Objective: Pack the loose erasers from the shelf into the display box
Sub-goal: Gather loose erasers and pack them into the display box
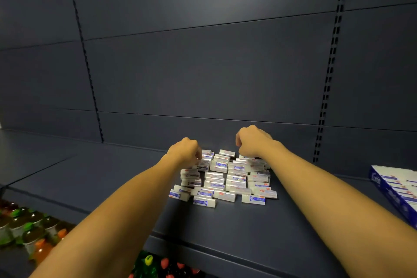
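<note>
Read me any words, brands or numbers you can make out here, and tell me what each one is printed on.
Nothing can be read for certain.
Display box: white lettering on its blue side, too blurred to read.
Erasers: blue and red printed sleeves, text too small and blurred.
Bottles on the lower shelf: no label text legible.
Shelf and back panels: no signs or price tags showing.
</note>
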`<state>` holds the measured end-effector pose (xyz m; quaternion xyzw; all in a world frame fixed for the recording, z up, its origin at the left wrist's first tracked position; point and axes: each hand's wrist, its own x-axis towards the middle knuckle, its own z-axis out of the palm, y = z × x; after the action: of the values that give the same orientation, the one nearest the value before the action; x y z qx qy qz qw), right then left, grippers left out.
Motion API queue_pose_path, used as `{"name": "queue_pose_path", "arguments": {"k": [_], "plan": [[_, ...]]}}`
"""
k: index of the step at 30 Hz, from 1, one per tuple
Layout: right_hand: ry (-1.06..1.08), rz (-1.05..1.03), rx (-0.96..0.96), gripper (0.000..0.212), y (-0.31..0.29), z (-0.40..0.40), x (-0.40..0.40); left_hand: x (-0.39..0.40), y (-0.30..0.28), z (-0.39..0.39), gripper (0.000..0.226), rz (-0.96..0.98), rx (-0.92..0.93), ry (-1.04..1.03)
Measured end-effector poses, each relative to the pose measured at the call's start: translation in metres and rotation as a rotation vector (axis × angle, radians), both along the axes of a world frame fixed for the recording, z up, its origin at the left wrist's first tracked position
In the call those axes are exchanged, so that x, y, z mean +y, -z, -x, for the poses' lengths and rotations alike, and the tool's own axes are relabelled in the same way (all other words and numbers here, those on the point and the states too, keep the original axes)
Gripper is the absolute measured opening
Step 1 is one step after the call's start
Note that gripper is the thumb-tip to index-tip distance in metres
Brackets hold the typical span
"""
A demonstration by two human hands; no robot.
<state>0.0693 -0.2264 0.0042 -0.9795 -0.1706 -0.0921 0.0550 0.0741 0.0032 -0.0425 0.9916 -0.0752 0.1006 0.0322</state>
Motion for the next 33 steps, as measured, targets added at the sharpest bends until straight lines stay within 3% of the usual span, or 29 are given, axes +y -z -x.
{"name": "queue_pose_path", "arguments": {"k": [5, 16, 27, 33], "plan": [[0.046, -0.016, 0.007, 0.023, 0.002, -0.015, 0.005, 0.011, 0.009, -0.021, 0.008, -0.027, 0.066, 0.083], [0.136, -0.05, 0.022, 0.023, 0.006, -0.026, 0.041, 0.027, 0.011, -0.049, 0.01, -0.078, 0.138, 0.341], [0.124, -0.091, 0.086, 0.023, 0.021, -0.026, 0.079, 0.074, -0.002, -0.058, 0.013, -0.026, 0.09, 0.364], [0.089, -0.152, 0.141, 0.011, 0.044, -0.03, 0.111, 0.103, -0.008, -0.058, 0.022, -0.005, 0.07, 0.354]]}}
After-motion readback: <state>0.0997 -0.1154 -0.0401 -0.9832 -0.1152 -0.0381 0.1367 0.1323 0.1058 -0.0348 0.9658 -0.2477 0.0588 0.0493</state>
